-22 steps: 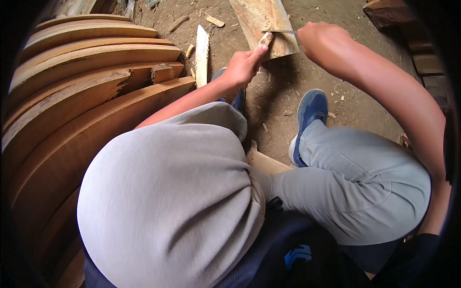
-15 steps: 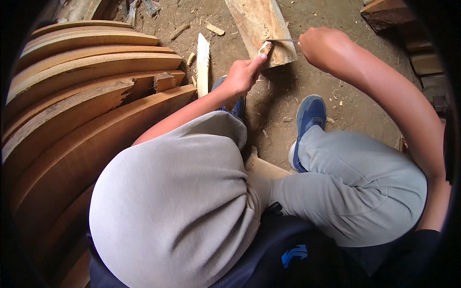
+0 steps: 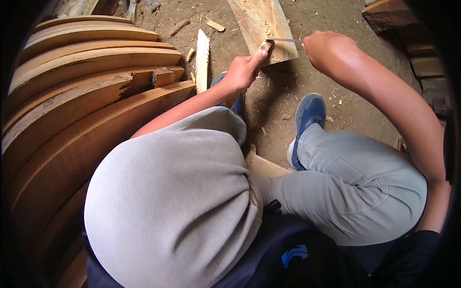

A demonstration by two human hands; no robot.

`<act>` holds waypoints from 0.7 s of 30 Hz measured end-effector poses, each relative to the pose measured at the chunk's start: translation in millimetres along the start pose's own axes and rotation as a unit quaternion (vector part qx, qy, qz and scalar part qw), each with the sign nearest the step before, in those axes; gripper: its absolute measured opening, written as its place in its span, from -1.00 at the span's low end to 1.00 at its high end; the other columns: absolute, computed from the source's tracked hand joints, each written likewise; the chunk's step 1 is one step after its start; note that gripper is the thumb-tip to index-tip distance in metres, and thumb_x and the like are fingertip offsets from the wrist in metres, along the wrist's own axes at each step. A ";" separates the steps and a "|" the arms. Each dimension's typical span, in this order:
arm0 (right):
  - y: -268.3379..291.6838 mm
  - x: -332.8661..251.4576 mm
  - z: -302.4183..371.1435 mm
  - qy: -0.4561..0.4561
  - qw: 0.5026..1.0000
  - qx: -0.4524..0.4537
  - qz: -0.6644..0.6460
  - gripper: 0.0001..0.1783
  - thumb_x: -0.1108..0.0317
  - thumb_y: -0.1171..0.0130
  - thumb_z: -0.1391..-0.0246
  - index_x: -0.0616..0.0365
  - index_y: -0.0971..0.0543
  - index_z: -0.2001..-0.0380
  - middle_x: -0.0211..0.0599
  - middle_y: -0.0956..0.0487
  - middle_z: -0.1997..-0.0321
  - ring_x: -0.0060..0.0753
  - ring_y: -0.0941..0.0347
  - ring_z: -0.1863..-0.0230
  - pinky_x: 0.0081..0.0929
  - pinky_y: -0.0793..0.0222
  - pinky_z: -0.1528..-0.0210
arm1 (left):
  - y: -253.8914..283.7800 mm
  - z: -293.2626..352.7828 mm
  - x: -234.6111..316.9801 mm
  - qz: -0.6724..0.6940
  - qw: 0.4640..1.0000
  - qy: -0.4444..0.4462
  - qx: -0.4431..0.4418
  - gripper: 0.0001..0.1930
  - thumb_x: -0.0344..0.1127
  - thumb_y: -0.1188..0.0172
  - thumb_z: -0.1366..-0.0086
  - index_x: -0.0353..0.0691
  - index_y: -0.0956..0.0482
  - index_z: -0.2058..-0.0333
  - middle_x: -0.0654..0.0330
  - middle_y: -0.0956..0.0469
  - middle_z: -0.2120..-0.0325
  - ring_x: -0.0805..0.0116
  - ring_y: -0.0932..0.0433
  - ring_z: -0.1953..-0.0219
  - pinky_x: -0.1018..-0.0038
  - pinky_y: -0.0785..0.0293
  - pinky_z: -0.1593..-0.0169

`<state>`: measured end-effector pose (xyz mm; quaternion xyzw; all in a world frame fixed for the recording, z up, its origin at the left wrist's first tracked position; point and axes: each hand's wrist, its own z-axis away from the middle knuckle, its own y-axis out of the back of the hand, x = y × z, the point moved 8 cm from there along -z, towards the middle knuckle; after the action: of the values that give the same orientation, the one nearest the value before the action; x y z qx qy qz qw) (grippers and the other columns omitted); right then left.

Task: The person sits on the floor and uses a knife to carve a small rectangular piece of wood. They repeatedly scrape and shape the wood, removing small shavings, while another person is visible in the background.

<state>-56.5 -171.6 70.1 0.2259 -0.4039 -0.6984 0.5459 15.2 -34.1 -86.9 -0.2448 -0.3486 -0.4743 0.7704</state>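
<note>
My left hand (image 3: 244, 72) pinches a small pale piece of wood (image 3: 265, 45) and presses it against the lower end of a rough plank (image 3: 259, 21) lying on the dirt. My right hand (image 3: 330, 48) is closed around the handle of a thin metal blade (image 3: 285, 41), whose tip touches the small piece. Both arms reach forward over my bent knees in grey trousers (image 3: 355, 192). My blue shoes (image 3: 309, 113) rest on the ground just below the plank.
A stack of curved wooden boards (image 3: 81, 91) fills the left side. A narrow white sliver of wood (image 3: 202, 57) lies beside it. Chips and shavings litter the dirt (image 3: 283, 101). Dark timber blocks (image 3: 389, 14) sit at the upper right.
Both hands stay at the plank's end with the blade on the small piece. The view has shifted slightly, and the left hand sits a little lower than at first.
</note>
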 end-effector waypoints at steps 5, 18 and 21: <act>0.1 3.3 17.3 0.005 1.000 0.009 -0.024 -0.81 0.53 -0.02 0.09 0.33 -0.62 0.44 0.09 -0.60 0.40 0.02 -0.59 0.31 -0.16 -0.51 0.32 | -14.8 2.9 14.1 -0.027 0.999 -0.009 -0.014 -0.42 0.17 -0.07 -0.27 -0.22 -0.40 0.72 0.31 -0.29 0.80 0.52 -0.22 0.77 0.49 -0.08 0.69; -7.2 2.0 -4.7 0.057 0.998 0.024 -0.033 -0.74 0.44 0.07 -0.07 0.35 -0.59 0.45 0.09 -0.59 0.40 0.08 -0.57 0.32 -0.14 -0.50 0.29 | -4.7 11.1 22.6 -0.028 0.999 -0.037 0.000 -0.42 0.13 -0.08 -0.29 -0.22 -0.38 0.74 0.31 -0.28 0.81 0.52 -0.23 0.77 0.48 -0.08 0.69; -15.8 10.6 -9.5 0.032 0.999 0.007 -0.031 -0.64 0.33 0.13 -0.19 0.35 -0.59 0.44 0.08 -0.59 0.39 0.10 -0.56 0.33 -0.11 -0.49 0.27 | -9.3 7.2 17.0 -0.023 0.999 -0.030 -0.022 -0.43 0.20 0.05 -0.32 -0.12 -0.33 0.70 0.36 -0.21 0.82 0.55 -0.14 0.83 0.54 -0.02 0.76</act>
<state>-61.7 -183.4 53.2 0.2641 -0.3842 -0.7043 0.5353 9.9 -42.5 -68.9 -0.2680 -0.3668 -0.4922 0.7425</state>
